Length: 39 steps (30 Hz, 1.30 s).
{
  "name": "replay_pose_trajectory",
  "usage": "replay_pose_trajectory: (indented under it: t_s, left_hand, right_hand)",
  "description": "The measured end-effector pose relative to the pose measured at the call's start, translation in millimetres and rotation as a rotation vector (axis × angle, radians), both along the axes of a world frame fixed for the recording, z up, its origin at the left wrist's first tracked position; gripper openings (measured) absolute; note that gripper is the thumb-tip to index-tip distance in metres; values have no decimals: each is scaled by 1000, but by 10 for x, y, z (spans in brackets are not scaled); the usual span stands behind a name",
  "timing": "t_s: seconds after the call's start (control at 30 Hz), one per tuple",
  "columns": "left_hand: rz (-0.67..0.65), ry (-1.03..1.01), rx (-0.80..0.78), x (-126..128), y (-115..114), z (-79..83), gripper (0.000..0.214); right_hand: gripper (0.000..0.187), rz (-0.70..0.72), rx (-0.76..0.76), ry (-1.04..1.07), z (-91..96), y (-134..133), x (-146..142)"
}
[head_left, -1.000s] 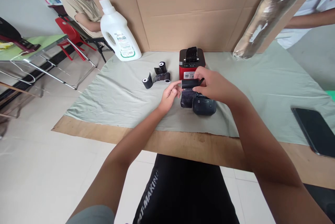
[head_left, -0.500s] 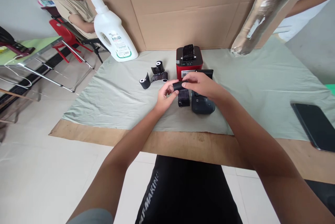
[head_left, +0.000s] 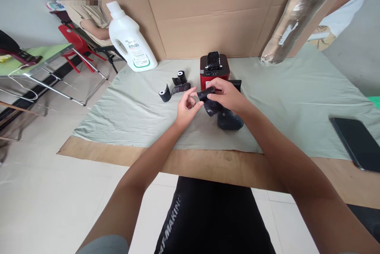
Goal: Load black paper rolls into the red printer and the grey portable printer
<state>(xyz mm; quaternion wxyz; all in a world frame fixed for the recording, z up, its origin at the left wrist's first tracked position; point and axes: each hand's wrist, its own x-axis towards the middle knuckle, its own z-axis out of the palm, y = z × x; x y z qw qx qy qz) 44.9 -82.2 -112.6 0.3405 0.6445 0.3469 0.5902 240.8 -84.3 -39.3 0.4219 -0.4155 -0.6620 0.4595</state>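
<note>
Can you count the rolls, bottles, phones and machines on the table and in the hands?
Black rolls: 4 (three on the cloth, plus the held roll in the right hand)
White bottle: 1
Phone: 1
Machines: 2 (red-and-black machine, dark rounded machine)
Total: 8

held roll (head_left: pixel 206 94): black | printer (head_left: pixel 215 73): red body, black top | cloth (head_left: pixel 133 115): pale grey-green | bottle (head_left: pixel 127 30): white, label (head_left: pixel 138 52) green-trimmed | cardboard (head_left: pixel 208 20): brown | trousers (head_left: pixel 213 222): black, white lettering (head_left: pixel 170 225) | chair (head_left: pixel 69 39): red | phone (head_left: pixel 358 143): black
</note>
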Motion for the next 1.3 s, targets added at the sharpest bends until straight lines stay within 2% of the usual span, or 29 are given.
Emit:
replay_pose_trajectory:
  t_s: [0.1,0.3,0.53,0.73,0.9,1.07,1.2,1.3]
  left_hand:
    - [27,-6,-43,-8,9,-7,54]
    - [48,37,52,-33,0,7,50]
    - [-66,-3,-108,-21,20,-63,52]
    - [-44,29,-56,-38,12,-56,56]
    - [-94,5,-77,-30,7,-50,50]
    - [-24,66,42,-33,5,-58,51]
    - [-84,187,183,-110,47,18,50]
    - [-159,283,239,-179,85,72,58]
  right_hand:
    - [27,17,-4,36,-26,4,-12]
    - [25,-80,-126,-17,-34,5,-38]
    - [25,-21,-56,20,-26,-15,-80]
    - [18,-81,-207,125,-86,-8,-124]
    - [23,-52,-175,156,-119,-5,-134]
    - [29,-82,-297,305,-107,-22,-168]
    - [32,-74,-344,353,-90,-23,-161]
    - [32,-43,-347,331,-82,-27,-154]
